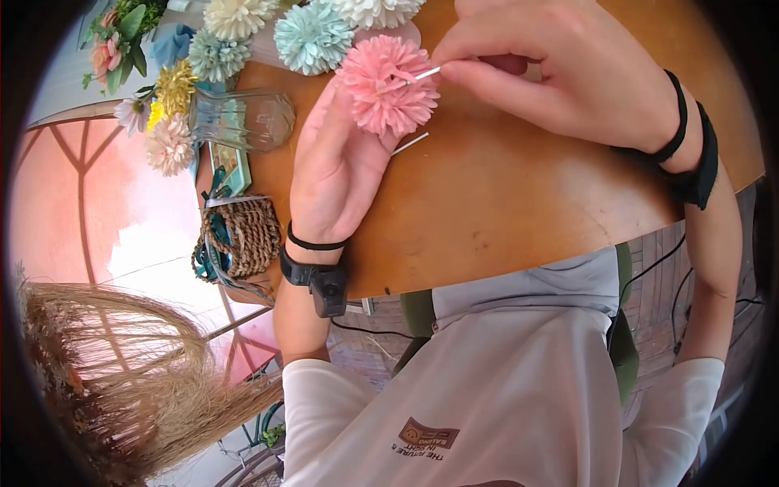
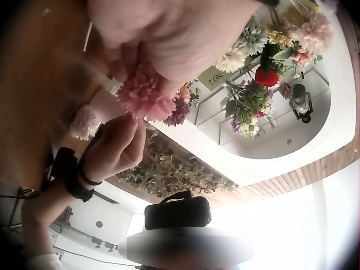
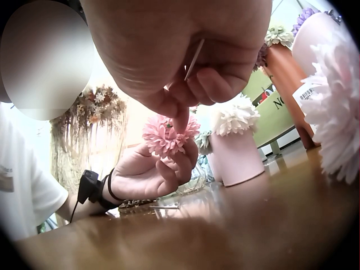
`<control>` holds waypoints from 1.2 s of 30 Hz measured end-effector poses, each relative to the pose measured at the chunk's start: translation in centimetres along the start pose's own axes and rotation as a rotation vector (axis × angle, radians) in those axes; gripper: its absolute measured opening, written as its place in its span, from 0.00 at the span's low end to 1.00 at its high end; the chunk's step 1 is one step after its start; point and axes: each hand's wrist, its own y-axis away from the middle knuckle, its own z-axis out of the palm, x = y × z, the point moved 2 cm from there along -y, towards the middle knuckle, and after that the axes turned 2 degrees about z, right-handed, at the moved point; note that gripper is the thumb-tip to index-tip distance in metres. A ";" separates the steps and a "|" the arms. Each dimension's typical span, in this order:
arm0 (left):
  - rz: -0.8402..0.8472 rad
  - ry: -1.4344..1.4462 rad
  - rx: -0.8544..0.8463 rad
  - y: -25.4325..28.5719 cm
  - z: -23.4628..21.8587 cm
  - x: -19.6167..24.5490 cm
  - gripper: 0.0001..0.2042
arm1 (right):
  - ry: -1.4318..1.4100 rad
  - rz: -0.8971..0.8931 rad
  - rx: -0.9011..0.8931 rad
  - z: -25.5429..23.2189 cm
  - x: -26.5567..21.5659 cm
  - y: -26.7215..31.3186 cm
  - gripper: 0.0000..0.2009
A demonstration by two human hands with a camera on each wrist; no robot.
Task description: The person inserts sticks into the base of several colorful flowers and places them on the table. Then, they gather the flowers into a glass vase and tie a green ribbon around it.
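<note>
A pink artificial flower head (image 1: pixel 388 85) with full, layered petals sits in my left hand (image 1: pixel 337 162), whose fingers curl round its underside, as the right wrist view shows. My right hand (image 1: pixel 552 69) pinches a thin white stick (image 1: pixel 423 75) between thumb and forefinger. The stick's far end overlaps the middle of the pink petals in the head view. In the right wrist view, part of a white stick (image 3: pixel 195 59) shows among the right hand's curled fingers. Another white stick (image 1: pixel 411 144) lies on the wooden table (image 1: pixel 503 203), just beside the left hand.
A ribbed glass vase (image 1: pixel 247 120) and a woven basket (image 1: pixel 243 235) stand left of my left hand. Blue and white flowers (image 1: pixel 312 39) line the far edge. In the right wrist view, a white flower tops a pink cylinder (image 3: pixel 239 157), and a pale flower (image 3: pixel 337 107) is close by.
</note>
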 end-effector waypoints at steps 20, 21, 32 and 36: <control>0.010 -0.140 0.053 0.8 -0.8 -0.5 0.11 | 0.109 0.117 -0.179 1.3 0.2 0.9 0.07; 0.027 -0.154 0.047 0.8 -1.1 -0.5 0.11 | 0.108 0.129 -0.220 1.3 0.2 0.9 0.05; -0.015 -0.209 -0.137 1.2 -1.1 -1.2 0.19 | -0.383 0.258 0.008 0.3 -0.8 -0.5 0.04; -0.116 -0.466 -0.187 1.8 1.8 -0.2 0.12 | -0.461 0.438 -0.128 0.5 -0.9 -0.4 0.05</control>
